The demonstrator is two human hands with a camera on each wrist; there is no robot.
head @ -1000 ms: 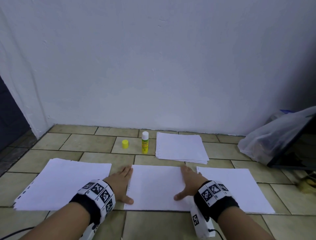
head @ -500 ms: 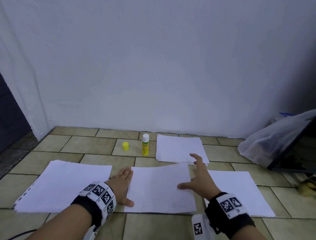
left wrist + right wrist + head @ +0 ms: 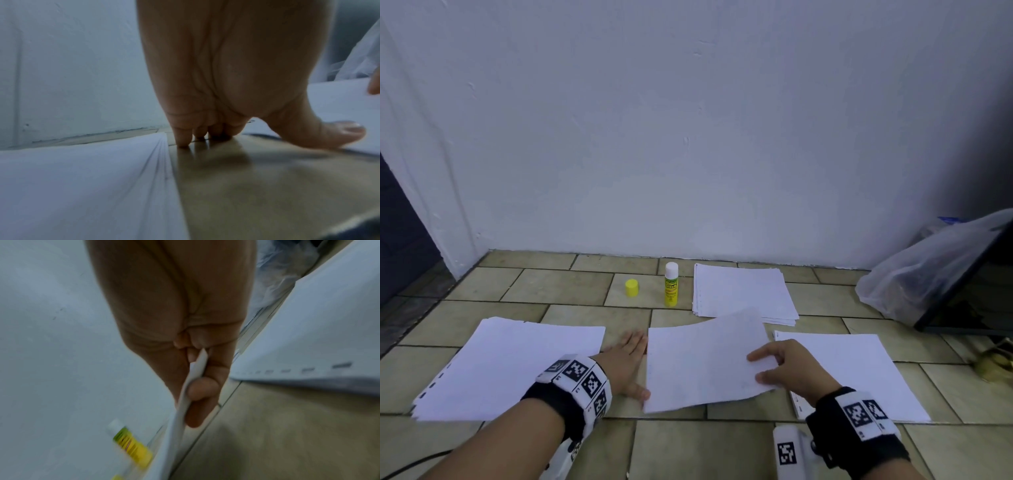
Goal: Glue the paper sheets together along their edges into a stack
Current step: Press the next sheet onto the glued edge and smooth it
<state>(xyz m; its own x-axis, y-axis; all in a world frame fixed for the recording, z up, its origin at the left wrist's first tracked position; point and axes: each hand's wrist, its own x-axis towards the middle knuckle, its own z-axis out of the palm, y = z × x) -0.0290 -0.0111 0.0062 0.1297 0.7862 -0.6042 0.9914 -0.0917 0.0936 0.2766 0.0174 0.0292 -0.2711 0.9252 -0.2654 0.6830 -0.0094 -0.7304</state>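
A white middle sheet (image 3: pixel 705 359) lies on the tiled floor with its right side lifted and turned. My right hand (image 3: pixel 763 368) pinches its right edge between thumb and fingers; the right wrist view shows the sheet's edge (image 3: pixel 193 374) in that pinch. My left hand (image 3: pixel 626 363) lies flat on the floor by the sheet's left edge, fingers straight, thumb (image 3: pixel 339 134) touching the sheet's near corner. Paper piles lie to the left (image 3: pixel 510 366) and right (image 3: pixel 859 370), and a stack (image 3: pixel 743 291) at the back. The uncapped glue stick (image 3: pixel 671 284) stands beside its yellow cap (image 3: pixel 631 287).
A white wall (image 3: pixel 688 137) runs close behind the papers. A clear plastic bag (image 3: pixel 928 274) and a leaning dark panel (image 3: pixel 962 294) fill the right corner. A cable (image 3: pixel 407 466) lies at the lower left. Bare tiles (image 3: pixel 705 452) show in front of the sheets.
My right hand lifted off the middle sheet, reached forward, then came back and took hold of its right edge, raising and skewing it. My left hand stayed in place.
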